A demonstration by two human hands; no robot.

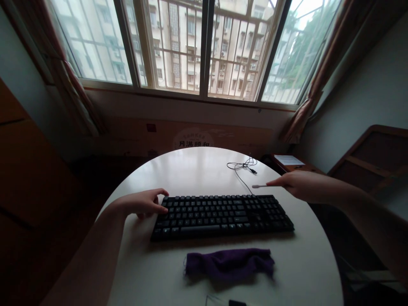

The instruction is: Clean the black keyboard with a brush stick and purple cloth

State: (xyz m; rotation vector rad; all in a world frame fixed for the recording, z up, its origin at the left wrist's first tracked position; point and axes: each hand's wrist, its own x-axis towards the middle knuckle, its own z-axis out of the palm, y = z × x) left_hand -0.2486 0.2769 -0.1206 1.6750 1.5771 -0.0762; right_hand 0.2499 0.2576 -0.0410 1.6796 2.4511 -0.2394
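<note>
A black keyboard (210, 216) lies flat across the white round table (306, 255), its keys facing up. My left hand (145, 204) grips the keyboard's left end, with the thumb on the keys and a finger at the back corner. Above the table, to the right of the keyboard's back edge, my right hand (296, 185) pinches a cotton swab (259, 186). The swab's white tip points left and is apart from the keys. In front of the keyboard lies a crumpled purple cloth (229, 264) with frayed ends.
Behind the keyboard its looped black cable (244, 165) rests on the table. A small black object (237, 303) sits at the bottom edge of view. To the right stand a brown side table (312, 165) with papers (289, 160) and a brown-framed chair (372, 157).
</note>
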